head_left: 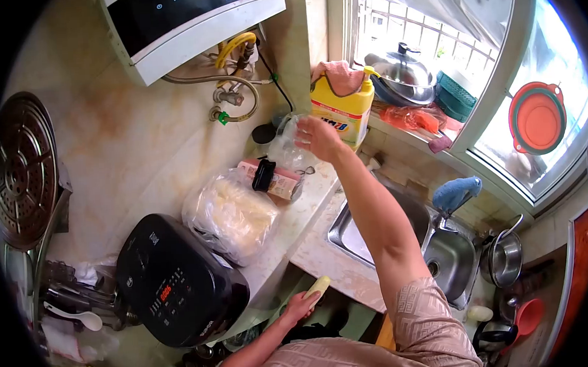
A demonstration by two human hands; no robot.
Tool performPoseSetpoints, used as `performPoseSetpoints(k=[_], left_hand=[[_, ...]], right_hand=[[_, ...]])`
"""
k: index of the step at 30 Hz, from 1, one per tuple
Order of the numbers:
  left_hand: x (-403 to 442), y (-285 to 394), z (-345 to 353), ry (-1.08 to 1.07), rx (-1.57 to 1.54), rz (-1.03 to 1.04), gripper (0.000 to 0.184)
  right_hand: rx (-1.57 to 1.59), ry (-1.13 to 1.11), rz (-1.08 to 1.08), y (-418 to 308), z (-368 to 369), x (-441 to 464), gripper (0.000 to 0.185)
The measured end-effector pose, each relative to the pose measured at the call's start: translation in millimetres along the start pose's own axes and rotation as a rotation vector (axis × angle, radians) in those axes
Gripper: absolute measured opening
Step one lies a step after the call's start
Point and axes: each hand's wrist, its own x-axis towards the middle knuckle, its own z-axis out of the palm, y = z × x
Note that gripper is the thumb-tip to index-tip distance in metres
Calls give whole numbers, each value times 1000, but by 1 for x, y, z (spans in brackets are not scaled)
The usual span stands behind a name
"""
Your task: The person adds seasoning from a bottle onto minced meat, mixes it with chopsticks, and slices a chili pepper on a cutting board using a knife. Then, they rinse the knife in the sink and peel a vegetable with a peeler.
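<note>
My left hand, low and close to my body, is closed around a pale yellow-green, stick-shaped piece that looks like a peeled vegetable. Its exact kind I cannot make out. My right arm stretches across the counter. The right hand has its fingers apart beside a clear plastic bag or container in the corner; whether they touch it I cannot tell. Just behind that hand stands a yellow pump bottle with a pink cloth on it.
A black rice cooker and a filled plastic bag stand on the left counter, near a pink box with a black clip. A double steel sink lies to the right, with a blue cloth over the tap.
</note>
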Motion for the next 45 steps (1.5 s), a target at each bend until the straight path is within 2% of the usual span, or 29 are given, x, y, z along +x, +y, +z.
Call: performPoseSetpoints(k=[1, 2, 4, 5, 6, 7, 9, 12, 15, 17, 18, 19, 20, 23, 25, 27, 30, 33, 35, 38, 39, 41, 42, 43, 45], left_hand=[[4, -4, -2, 6, -8, 5, 44], [6, -6, -4, 11, -13, 11, 47], [3, -1, -5, 29, 5, 4, 46], [4, 3, -5, 40, 13, 5, 46], [5, 3, -5, 35, -17, 1, 47], [5, 3, -6, 30, -10, 5, 47], [8, 0, -6, 29, -4, 12, 48], [7, -6, -8, 24, 10, 0, 50], [13, -13, -8, 0, 51, 7, 51], [22, -24, -5, 24, 41, -1, 50], [19, -22, -6, 31, 22, 4, 51], [16, -19, -6, 30, 5, 10, 53], [18, -18, -7, 24, 28, 18, 55], [23, -17, -6, 16, -11, 45, 56], [27, -16, -2, 19, 0, 55, 56], [35, -17, 3, -16, -17, 70, 56], [29, -9, 10, -56, -62, 59, 56], [29, -4, 18, -56, -61, 32, 55], [31, 2, 22, -36, -59, 65, 54], [37, 7, 30, 6, -136, 128, 50], [40, 10, 40, -10, -165, 148, 48], [32, 32, 47, -73, -206, 161, 39], [27, 43, 51, -140, -290, 158, 38], [23, 55, 53, -192, -380, 153, 36], [14, 73, 68, -317, -565, 196, 42]], right_hand=[[51, -72, -10, -7, 2, 2, 48], [63, -47, -107, -9, 5, 1, 35], [-274, 208, -212, 9, -8, -8, 20], [-671, 287, -336, 37, -34, -3, 22], [-1157, 440, -248, 55, -41, -19, 27], [-1498, 364, -228, 86, -66, -18, 34], [-1573, 446, -249, 116, -72, -30, 37], [-1636, 496, -166, 110, -48, -31, 43], [-1599, 457, -29, 104, -46, -10, 48], [-1632, 376, -54, 116, -69, 19, 51], [-1582, 345, -216, 130, -90, 36, 50], [-1413, 333, -306, 118, -74, 19, 49], [-1511, 396, -15, 98, -50, 8, 54], [-1353, 363, -116, 110, -88, 25, 32], [-1126, 350, 67, 115, -86, 20, 20], [-771, 279, 274, 98, -86, 2, 16], [-605, 223, 289, 85, -82, -38, 14], [-306, 237, 96, 75, -69, -110, 9], [-148, 147, 32, 78, -81, -160, 12], [-12, 90, -100, 105, -139, -236, 18], [48, 340, -2, 103, -133, -271, 23], [224, 420, 140, 136, -173, -321, 20], [351, 424, 142, 149, -177, -348, 20], [399, 500, 196, 147, -160, -371, 26], [509, 395, 184, 160, -168, -409, 41]])
